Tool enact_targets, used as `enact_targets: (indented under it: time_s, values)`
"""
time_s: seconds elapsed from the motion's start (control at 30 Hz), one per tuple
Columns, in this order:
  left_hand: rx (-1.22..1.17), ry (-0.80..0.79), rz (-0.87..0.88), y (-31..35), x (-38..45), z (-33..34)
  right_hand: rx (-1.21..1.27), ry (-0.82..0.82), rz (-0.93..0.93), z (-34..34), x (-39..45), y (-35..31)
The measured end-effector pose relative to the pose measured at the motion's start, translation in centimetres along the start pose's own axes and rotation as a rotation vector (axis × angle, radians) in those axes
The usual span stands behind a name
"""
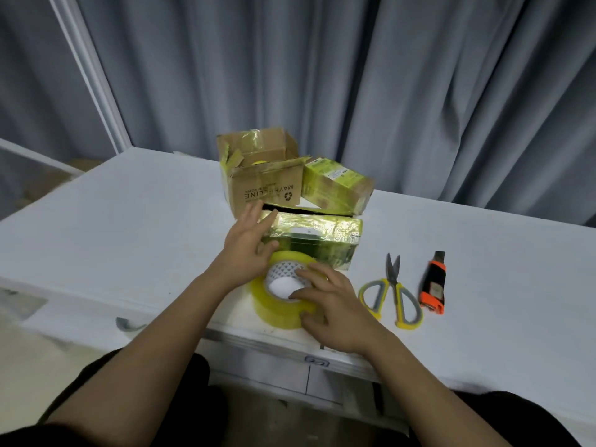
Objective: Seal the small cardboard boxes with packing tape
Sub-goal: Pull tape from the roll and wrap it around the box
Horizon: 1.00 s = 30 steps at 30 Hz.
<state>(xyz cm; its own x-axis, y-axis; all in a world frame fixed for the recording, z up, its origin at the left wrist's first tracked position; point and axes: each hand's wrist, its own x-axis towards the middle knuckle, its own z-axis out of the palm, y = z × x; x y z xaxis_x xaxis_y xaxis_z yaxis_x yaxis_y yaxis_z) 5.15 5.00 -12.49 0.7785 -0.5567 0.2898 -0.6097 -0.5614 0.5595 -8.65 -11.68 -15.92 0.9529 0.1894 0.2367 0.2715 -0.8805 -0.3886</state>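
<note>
Your left hand (248, 245) lies flat, fingers straight, on the taped box (317, 238). Your right hand (329, 304) grips the tape roll (277, 309), just beside that box.

Both forearms are bare, with no sleeves, watch or rings in sight. Dark, black-looking clothing shows along the bottom of the frame.
</note>
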Motion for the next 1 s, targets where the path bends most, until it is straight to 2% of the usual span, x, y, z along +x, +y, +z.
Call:
enact_targets:
  time_s: [0.13, 0.33, 0.4, 0.57, 0.7, 0.8, 0.9, 0.93, 1.0]
  values:
    - [-0.026, -0.043, -0.081, -0.3, -4.0, -0.6, -0.021, -0.100, 0.046, 0.8, 0.0, -0.2]
    - [-0.169, -0.119, -0.386, -1.3, -8.2, -0.1, 0.099, -0.091, 0.118, 1.5, -0.2, -0.8]
    - [-0.239, -0.127, -0.425, -1.5, -8.9, 0.1, 0.155, -0.089, 0.179, 1.7, -0.2, -1.2]
    - [-0.262, -0.005, -0.449, -1.4, -9.0, 0.9, 0.249, -0.065, 0.276, 1.5, 0.3, -2.2]
    - [-0.159, 0.048, -0.449, -2.0, -9.1, 1.1, 0.256, -0.022, 0.294, 1.5, -0.3, -2.8]
    - [-0.100, 0.068, -0.444, -2.2, -9.2, 0.8, 0.287, 0.100, 0.327, 1.9, -1.1, -3.5]
    - [-0.034, 0.052, -0.394, -2.1, -9.3, 0.7, 0.371, 0.303, 0.501, 2.0, -0.7, -4.3]
    - [-0.023, 0.045, -0.363, -2.0, -9.5, 0.6, 0.413, 0.309, 0.573, 1.9, -0.2, -4.5]
    - [-0.015, 0.034, -0.302, -1.6, -10.0, 0.4, 0.430, 0.218, 0.650, 1.7, 0.8, -4.5]
